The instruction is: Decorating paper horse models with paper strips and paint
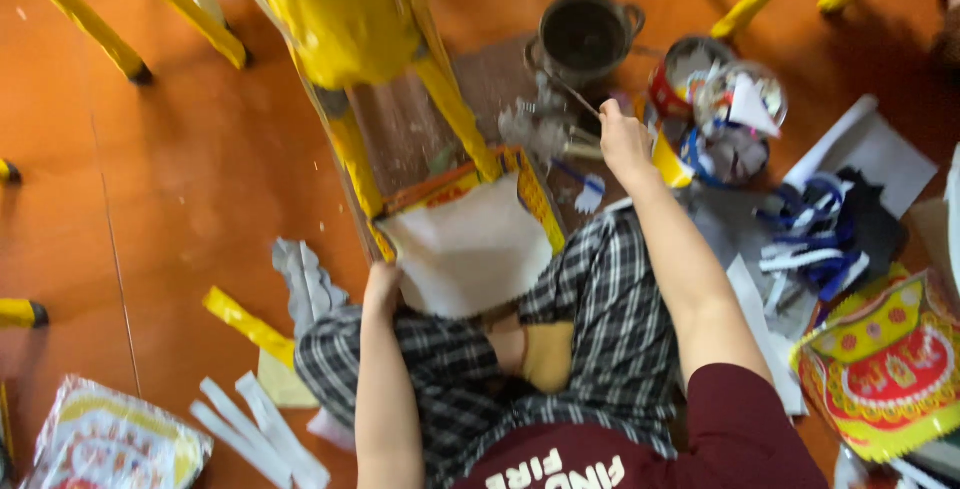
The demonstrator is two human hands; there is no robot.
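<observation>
Reaching forward from my seat on the floor, my right hand (622, 137) is closed around the handle of a thin stick-like brush (575, 97), whose far end points toward a dark grey round metal pot with side handles (586, 37). Just beside that hand, on its right, sits a round tin crammed with paper scraps (728, 109), next to a red-rimmed round container (685, 69).

My left hand (381, 284) rests lower down, fingers curled against the left edge of a white paper sheet (468, 249); I cannot tell how firmly it grips. That sheet is laid over the base of a tall yellow paper-covered frame with slanted legs (350, 19), bordered by a yellow and red patterned strip (535, 199). The frame stands on a brown board (410, 134) over an orange floor (180, 179).

Between my arms I see my knees in black and white checked trousers (600, 319).

Further out, to the right, a heap of blue, white and black paper strips (825, 234) lies near a colourful red, yellow and green printed paper piece (890, 364). To the left, a loose yellow paper strip (245, 324), some white paper strips (255, 429) and a printed plastic packet (110, 439) are scattered well apart from the frame.
</observation>
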